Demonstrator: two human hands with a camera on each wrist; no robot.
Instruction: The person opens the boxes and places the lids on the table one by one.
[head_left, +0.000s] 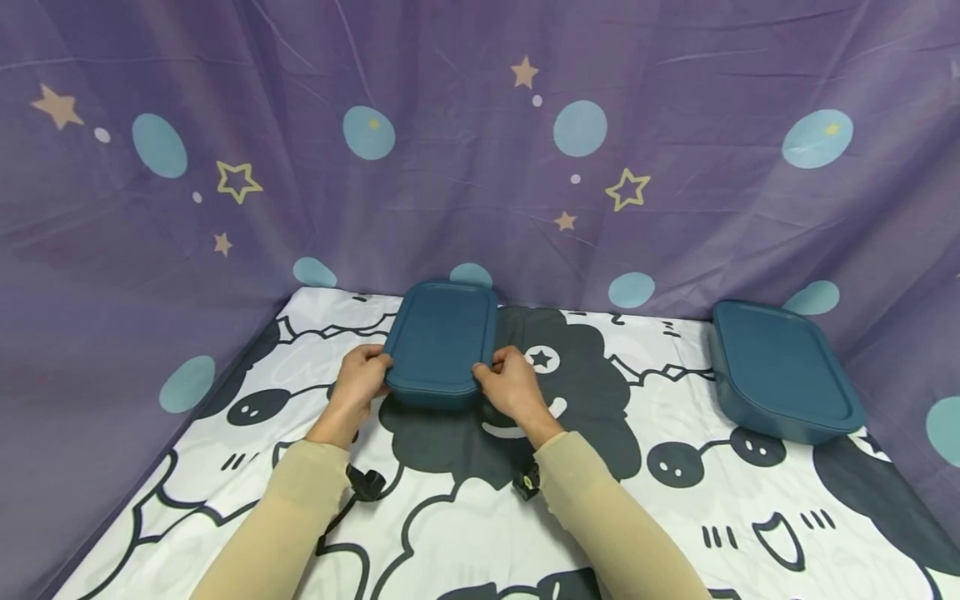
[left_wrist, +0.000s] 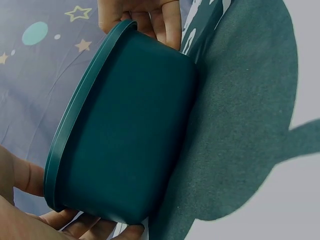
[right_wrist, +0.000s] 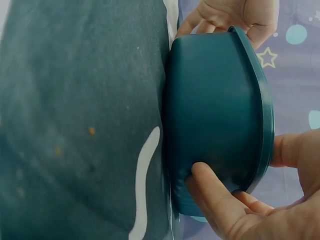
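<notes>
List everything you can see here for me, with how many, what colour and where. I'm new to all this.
Held box: one, blue, lidded, between the two hands.
Other box: one, blue, lidded, at the right, by the curtain.
Cloth: one, white with dark cartoon print, under the other box and the arms.
Curtain: number of pieces unclear, purple with stars and pale blue ovals, behind and at both sides.
Wrist devices: two, mostly black, one at each cuff.
Sleeves: two, beige, on the forearms.
Left hand: one, bare, gripping the held box's left side.
Right hand: one, bare, gripping its right side.
</notes>
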